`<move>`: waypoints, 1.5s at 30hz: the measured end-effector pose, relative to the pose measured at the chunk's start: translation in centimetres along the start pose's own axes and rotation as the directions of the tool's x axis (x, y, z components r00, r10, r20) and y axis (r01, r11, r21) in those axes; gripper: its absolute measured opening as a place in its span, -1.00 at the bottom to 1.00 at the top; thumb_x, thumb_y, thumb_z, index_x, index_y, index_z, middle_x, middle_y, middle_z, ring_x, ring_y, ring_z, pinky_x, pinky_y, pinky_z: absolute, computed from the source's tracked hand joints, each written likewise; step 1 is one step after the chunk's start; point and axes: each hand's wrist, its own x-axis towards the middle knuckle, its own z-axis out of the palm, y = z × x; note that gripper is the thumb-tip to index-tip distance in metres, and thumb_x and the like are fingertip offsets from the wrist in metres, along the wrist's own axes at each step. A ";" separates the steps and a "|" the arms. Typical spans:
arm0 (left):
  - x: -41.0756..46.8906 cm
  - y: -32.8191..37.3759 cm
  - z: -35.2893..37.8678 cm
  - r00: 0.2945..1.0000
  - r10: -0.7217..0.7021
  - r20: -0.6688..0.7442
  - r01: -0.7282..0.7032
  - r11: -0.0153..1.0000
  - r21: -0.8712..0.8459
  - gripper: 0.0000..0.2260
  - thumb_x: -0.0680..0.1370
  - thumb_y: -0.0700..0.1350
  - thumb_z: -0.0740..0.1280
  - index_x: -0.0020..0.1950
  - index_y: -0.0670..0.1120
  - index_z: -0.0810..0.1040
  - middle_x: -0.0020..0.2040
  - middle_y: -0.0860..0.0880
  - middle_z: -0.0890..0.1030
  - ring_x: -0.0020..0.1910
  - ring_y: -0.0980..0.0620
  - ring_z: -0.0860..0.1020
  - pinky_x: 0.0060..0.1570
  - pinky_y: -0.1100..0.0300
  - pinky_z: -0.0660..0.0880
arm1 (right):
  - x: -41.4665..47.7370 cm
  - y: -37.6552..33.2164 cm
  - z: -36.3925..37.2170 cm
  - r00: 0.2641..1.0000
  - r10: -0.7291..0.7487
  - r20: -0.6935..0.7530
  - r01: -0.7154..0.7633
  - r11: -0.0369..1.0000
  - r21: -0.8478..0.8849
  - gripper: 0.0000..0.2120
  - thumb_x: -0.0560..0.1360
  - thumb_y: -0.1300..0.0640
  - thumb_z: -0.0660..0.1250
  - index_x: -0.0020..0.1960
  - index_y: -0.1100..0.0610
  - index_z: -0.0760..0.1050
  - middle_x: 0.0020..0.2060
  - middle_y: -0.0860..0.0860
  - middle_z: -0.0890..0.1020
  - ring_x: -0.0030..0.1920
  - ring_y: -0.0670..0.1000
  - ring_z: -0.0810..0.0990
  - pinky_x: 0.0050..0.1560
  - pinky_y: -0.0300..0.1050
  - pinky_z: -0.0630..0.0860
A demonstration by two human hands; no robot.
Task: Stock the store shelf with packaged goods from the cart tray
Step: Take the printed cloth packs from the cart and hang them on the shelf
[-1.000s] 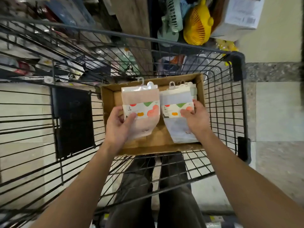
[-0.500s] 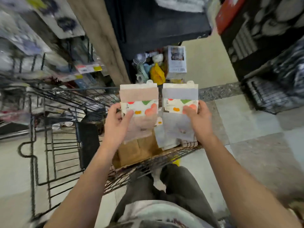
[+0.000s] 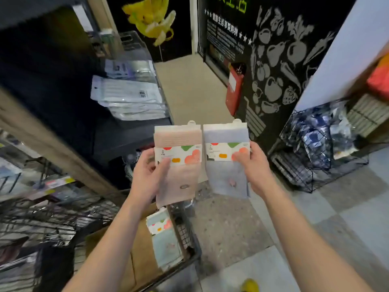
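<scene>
Left hand (image 3: 147,178) clamps pink packet (image 3: 177,163); right hand (image 3: 254,167) clamps blue packet (image 3: 227,161); hang-tabs up, seemingly for shelf pegs.

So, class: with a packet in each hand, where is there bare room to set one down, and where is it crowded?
Bare cardboard shows in the cart tray, left of the leftover packet. The shelf has dark bare surface in front of the white bags. The wire basket on the floor is crammed. The left hand and right hand are full.
</scene>
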 end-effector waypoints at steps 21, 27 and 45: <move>15.8 10.7 21.3 0.976 0.075 -0.204 -0.103 0.986 -0.130 -0.65 0.60 -0.08 0.47 0.35 0.00 0.50 0.11 -0.07 0.75 0.05 -0.07 0.74 0.02 -0.08 0.66 | 24.5 -13.0 -14.0 0.971 -0.217 0.102 0.217 0.976 0.013 -0.71 0.53 0.23 0.41 0.17 -0.07 0.51 0.02 -0.11 0.70 0.01 -0.13 0.70 -0.04 -0.14 0.67; 28.9 10.2 22.7 0.946 0.081 -0.314 -0.132 0.981 -0.143 -0.66 0.60 -0.10 0.46 0.35 0.00 0.49 0.02 -0.08 0.77 -0.01 -0.08 0.75 -0.05 -0.05 0.65 | 39.0 -16.7 -9.0 0.950 -0.240 0.202 0.248 0.969 -0.016 -0.73 0.53 0.27 0.38 0.10 -0.07 0.55 -0.03 -0.10 0.72 -0.03 -0.15 0.71 -0.10 -0.22 0.64; 59.8 10.5 22.2 0.740 0.010 -0.673 -0.095 0.991 -0.090 -0.70 0.58 -0.13 0.46 0.29 0.06 0.53 0.04 -0.05 0.77 -0.02 -0.01 0.75 -0.16 0.15 0.65 | 77.6 -23.7 11.1 0.795 -0.181 0.579 0.225 0.974 -0.004 -0.77 0.47 0.30 0.39 -0.01 -0.02 0.60 -0.11 -0.09 0.75 -0.08 -0.05 0.72 -0.07 -0.05 0.63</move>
